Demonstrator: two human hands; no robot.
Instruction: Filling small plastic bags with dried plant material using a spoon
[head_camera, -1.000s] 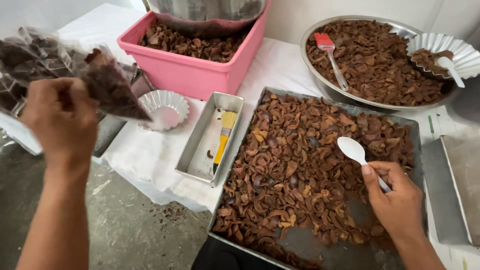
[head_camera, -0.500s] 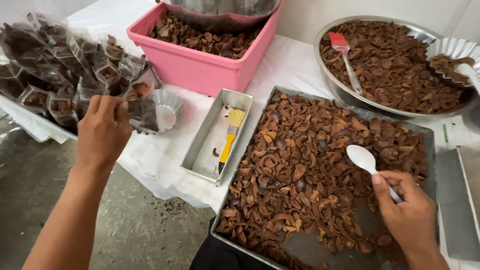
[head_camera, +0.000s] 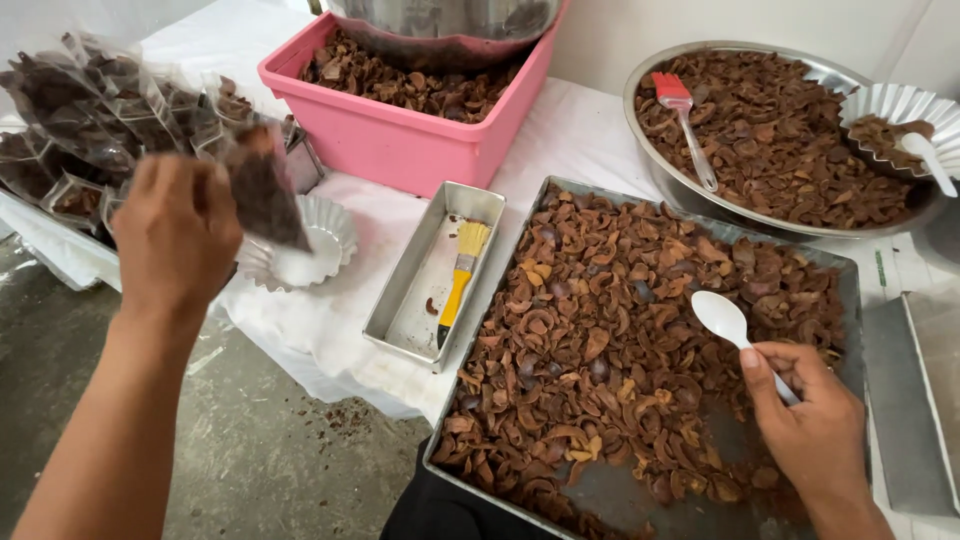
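Both hands raised: left hand (head_camera: 175, 235) grips packet (head_camera: 262, 190), right hand (head_camera: 810, 425) spoon (head_camera: 735, 330).

Both hands (head_camera: 175, 235) & forearms bare: no sleeves, gloves, rings.

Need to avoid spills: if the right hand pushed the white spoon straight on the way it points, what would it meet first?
Likely the brown shell pieces in the large metal tray; the spoon in the right hand seems just above them, though its height is unclear.

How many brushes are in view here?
2. A yellow-handled brush lies in the small metal tray; a red brush rests in the round metal bowl. More may be hidden.
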